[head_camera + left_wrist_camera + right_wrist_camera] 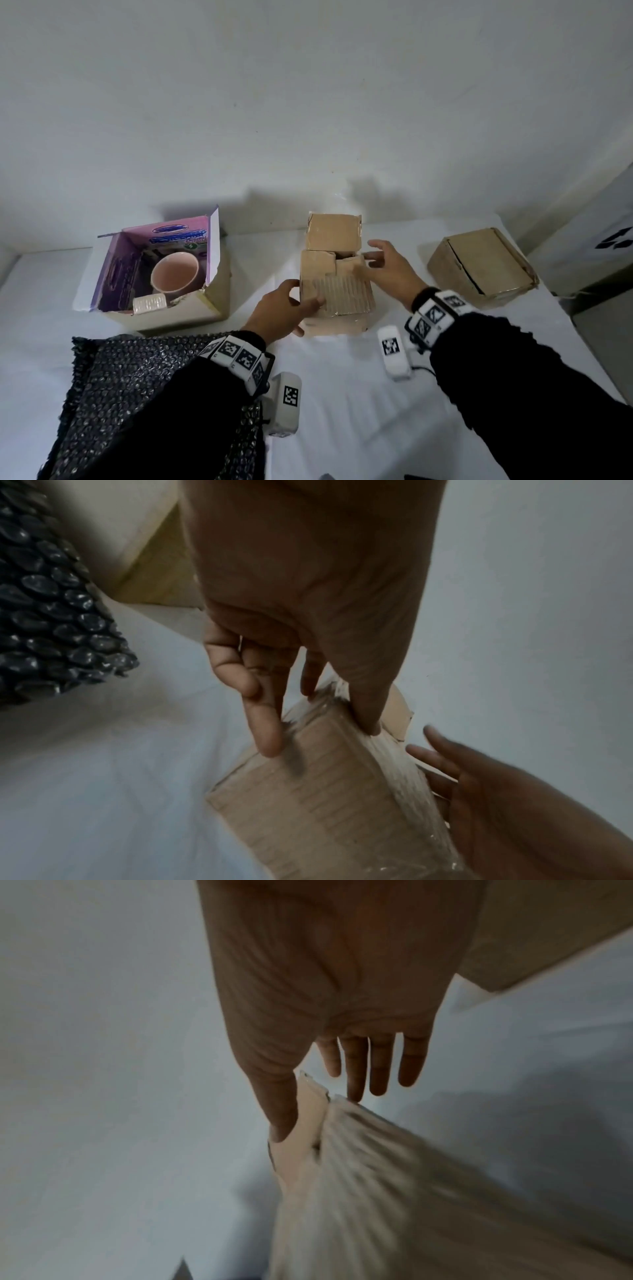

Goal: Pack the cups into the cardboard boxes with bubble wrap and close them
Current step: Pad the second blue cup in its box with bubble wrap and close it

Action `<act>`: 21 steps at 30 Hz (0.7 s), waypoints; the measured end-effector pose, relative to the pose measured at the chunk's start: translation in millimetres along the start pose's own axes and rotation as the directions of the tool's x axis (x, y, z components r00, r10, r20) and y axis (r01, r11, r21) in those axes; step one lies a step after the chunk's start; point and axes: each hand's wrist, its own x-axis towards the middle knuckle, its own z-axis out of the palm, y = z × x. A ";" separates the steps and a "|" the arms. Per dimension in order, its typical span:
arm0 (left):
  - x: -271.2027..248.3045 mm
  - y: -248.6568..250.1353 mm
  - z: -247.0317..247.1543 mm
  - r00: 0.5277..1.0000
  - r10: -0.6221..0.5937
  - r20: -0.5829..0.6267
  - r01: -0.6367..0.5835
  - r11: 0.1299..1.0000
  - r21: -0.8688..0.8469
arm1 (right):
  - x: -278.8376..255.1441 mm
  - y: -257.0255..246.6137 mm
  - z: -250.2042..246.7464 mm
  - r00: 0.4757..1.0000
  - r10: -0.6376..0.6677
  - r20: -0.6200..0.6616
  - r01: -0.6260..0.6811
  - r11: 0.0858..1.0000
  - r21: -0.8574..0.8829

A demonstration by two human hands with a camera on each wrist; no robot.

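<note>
A small cardboard box [337, 294] stands mid-table with its back flap [334, 233] upright and the other flaps folded down. My left hand [291, 308] grips its near-left corner, thumb on top and fingers down the side. The left wrist view shows the same hold on the box [308, 804]. My right hand [375, 260] hovers at the box's right top edge with straight, spread fingers. Its thumb touches a flap in the right wrist view, where the box [359, 1191] is blurred. A pink cup [174, 275] sits in an open box with purple lining [212, 298] on the left.
A sheet of black bubble wrap [130, 377] lies at the front left. A closed cardboard box [479, 263] rests at the right. A small white wrapped packet [149, 304] lies beside the cup. A white wall rises behind the table.
</note>
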 end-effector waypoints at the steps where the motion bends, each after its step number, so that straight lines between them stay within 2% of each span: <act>1: 0.0 1.7 -0.8 1.000 -0.014 0.013 0.014 0.999 -0.029 | 8.7 -11.4 -1.5 1.000 0.021 0.006 -0.021 0.997 0.072; 3: -0.2 3.8 -0.7 0.999 -0.040 0.002 0.040 0.990 -0.137 | 27.9 -33.5 -3.0 1.000 0.026 -0.015 -0.023 0.988 0.156; 6: -3.1 6.9 0.4 0.997 -0.069 -0.030 0.057 0.955 -0.292 | 56.1 -59.1 -4.2 0.998 -0.004 -0.062 0.015 0.984 0.177; 8: -5.4 8.4 1.0 0.997 -0.065 -0.043 0.048 0.945 -0.324 | 63.4 -72.5 -6.5 0.994 -0.071 -0.088 0.084 0.985 0.150; 10: -6.0 8.4 1.5 0.997 -0.063 -0.043 0.044 0.938 -0.343 | 60.1 -83.0 -10.2 0.976 -0.199 -0.084 0.207 0.972 0.108; 13: -5.0 7.3 2.3 0.996 -0.085 -0.032 0.066 0.920 -0.385 | 42.3 -87.9 -13.7 0.927 -0.371 -0.062 0.373 0.927 0.026; 16: -5.1 8.3 4.4 0.991 -0.134 -0.015 0.113 0.887 -0.448 | 17.6 -74.9 -16.2 0.863 -0.506 -0.013 0.498 0.853 -0.159; 21: -7.2 13.1 10.3 0.979 -0.204 -0.020 0.161 0.824 -0.544 | -28.9 -36.5 0.0 0.767 -0.618 0.171 0.627 0.666 -0.405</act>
